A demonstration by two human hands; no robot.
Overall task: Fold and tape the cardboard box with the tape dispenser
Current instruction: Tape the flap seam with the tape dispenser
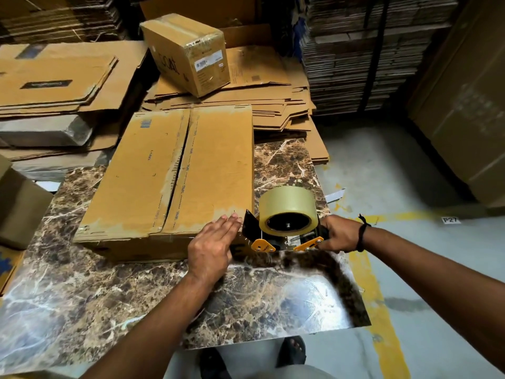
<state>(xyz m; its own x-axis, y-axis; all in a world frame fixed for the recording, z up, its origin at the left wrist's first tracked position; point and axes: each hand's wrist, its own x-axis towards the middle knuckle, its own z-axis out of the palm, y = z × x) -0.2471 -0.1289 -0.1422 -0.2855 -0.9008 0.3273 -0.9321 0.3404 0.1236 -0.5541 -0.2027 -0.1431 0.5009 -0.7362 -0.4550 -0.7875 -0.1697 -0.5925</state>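
Fingers (231, 221) of the left hand (211, 246) lie straight and pressed together, flat on the near right corner of the cardboard box (169, 173), just below the centre of the frame. The right hand (340, 235), at centre right, has its fingers curled round the handle of the tape dispenser (284, 233). The dispenser's black front plate stands just beside that same corner. The box rests on a marble-patterned table (136, 283) with both top flaps folded down. Their central seam (177, 165) gapes slightly, and no fresh tape can be made out on it.

Handling, as judged:
- **Box:** it is probably empty and light. The corrugated board is stiff, but its flaps are springy and it may slide on the glossy top. A flat palm pressing down near the seam suits it better than a pinch.
- **Dispenser:** it is rigid and best held by the handle alone, with fingers kept clear of the cutting edge in front.
- **Tape:** the clear film on the tape roll (287, 206) is thin and sticky, and likely to wrinkle if pulled slack.
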